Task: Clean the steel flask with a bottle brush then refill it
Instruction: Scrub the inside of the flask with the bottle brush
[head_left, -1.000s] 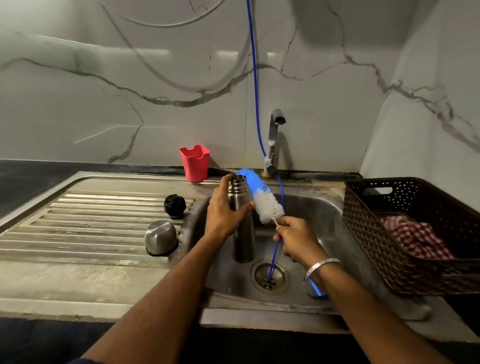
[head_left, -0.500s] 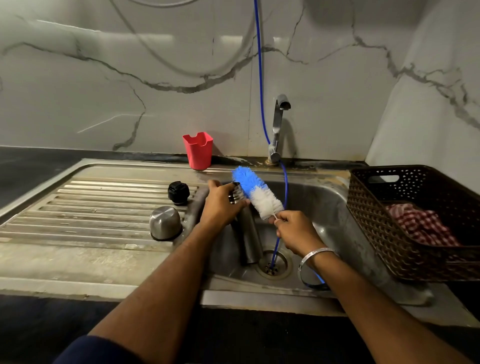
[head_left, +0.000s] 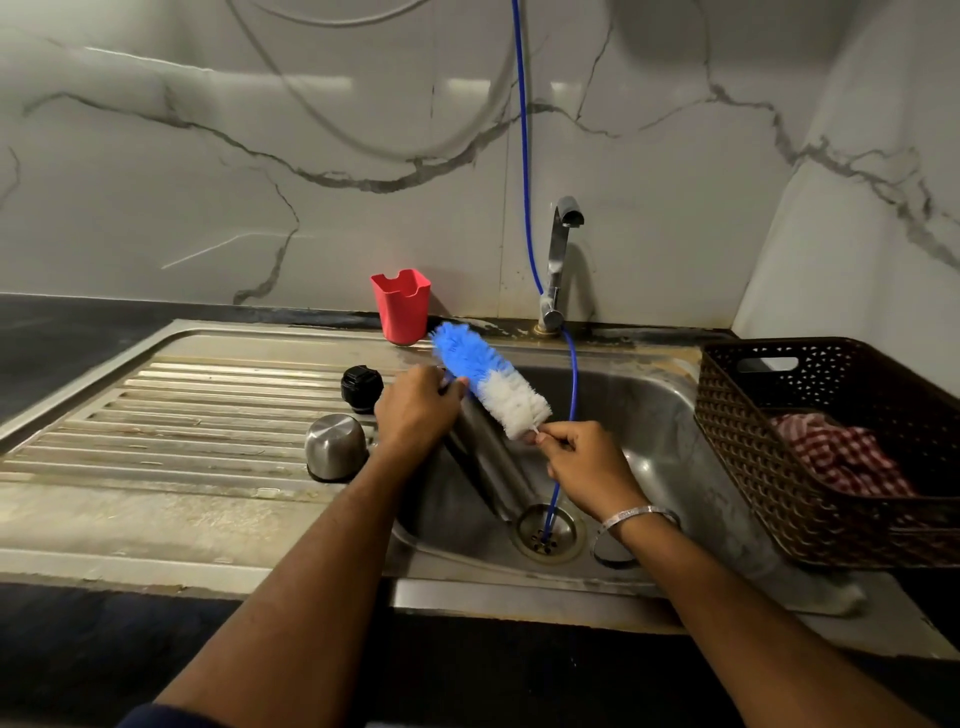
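Since a second ago the steel flask (head_left: 488, 457), gripped near its mouth by the left hand (head_left: 415, 410), has tilted from upright, while the right hand (head_left: 587, 462) pinches the bottle brush (head_left: 488, 384) stem, brush head outside, so scrubbing is judged imminent.

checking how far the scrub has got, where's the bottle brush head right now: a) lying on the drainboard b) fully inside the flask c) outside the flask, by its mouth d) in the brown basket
c: the blue and white bottle brush is fully visible outside the tilted steel flask, its wire stem pinched by the right hand while the left hand grips the flask's neck.
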